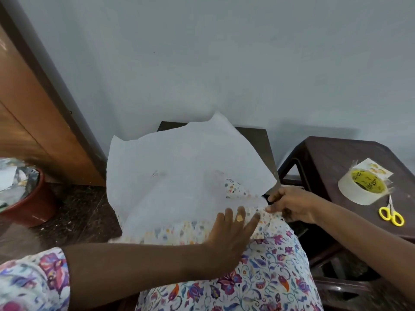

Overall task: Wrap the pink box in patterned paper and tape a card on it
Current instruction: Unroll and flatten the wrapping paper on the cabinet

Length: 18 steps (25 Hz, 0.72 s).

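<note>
- Patterned paper (179, 176) lies white side up over a small dark surface (253, 135) set against the wall; it hides most of that top, only the far edge and far-right corner show.
- Printed side shows along the paper's near edge and at a folded-over flap near its right side.
- Pink box: not visible, cannot tell if it is under the sheet.
- Left hand (231, 234): open and flat, fingers spread, palm down, pressing the near-right part of the paper. Grips nothing.
- Right hand (289, 205): fingers closed, pinching the paper's right edge at the near-right corner of the surface.
- Paper's far corners curl up off the surface; sheet is creased.
- Second dark surface (336, 153) stands just to the right, apart from the first.
- On it: tape roll (359, 187) with a yellow core, resting partly on a card (379, 170) printed with yellow shapes, towards its right edge.
- Yellow-handled scissors (391, 212) lie closed just in front of the tape, near the front-right edge.
- Red-brown bowl (27, 198) sits on the floor at far left, well apart from the paper.
- Floral fabric covers the person's lap under the paper's near edge.
</note>
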Tool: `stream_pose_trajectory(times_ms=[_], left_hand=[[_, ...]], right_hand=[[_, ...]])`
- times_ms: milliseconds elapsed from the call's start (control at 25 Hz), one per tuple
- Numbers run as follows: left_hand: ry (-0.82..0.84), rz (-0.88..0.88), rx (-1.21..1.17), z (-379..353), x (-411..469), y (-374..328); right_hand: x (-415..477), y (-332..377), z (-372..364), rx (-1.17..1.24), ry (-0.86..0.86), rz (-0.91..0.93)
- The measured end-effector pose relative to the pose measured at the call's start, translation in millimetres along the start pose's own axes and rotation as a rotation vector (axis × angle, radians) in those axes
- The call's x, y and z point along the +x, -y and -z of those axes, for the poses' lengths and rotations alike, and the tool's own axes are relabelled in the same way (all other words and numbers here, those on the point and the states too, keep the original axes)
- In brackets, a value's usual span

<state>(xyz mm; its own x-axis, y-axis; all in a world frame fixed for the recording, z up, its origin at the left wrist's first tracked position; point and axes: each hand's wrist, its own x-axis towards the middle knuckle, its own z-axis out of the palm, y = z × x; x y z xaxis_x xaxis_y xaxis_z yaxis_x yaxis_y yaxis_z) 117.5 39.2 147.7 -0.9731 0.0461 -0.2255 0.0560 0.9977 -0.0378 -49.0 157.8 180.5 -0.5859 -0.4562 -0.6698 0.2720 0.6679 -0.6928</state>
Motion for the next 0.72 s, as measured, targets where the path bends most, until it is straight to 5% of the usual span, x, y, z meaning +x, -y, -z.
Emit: stream_pose_trajectory(times_ms=[160, 320, 560, 640, 720], left_hand=[[0.088, 0.072, -0.266, 4.3, -6.5, 25.8], [0.230, 0.218, -0.348, 14.1, -4.2, 54.7], [-0.095, 0.255, -0.019, 21.8, -2.3, 52.3], [-0.048, 0.230, -0.029, 31.2, -6.2, 55.7], [0.205, 0.182, -0.293, 38.1, -15.9, 62.3]], right_hand=[[11.0, -15.9, 1.2, 0.303, -0.055, -0.001], [12.5, -18.3, 1.4, 0.331, -0.087, 0.122], [23.2, -12.5, -7.3, 0.434, -0.360, 0.308], [21.6, -8.0, 3.9, 0.418, -0.276, 0.370], [11.5, -1.2, 22.7, 0.000, -0.001, 0.360]])
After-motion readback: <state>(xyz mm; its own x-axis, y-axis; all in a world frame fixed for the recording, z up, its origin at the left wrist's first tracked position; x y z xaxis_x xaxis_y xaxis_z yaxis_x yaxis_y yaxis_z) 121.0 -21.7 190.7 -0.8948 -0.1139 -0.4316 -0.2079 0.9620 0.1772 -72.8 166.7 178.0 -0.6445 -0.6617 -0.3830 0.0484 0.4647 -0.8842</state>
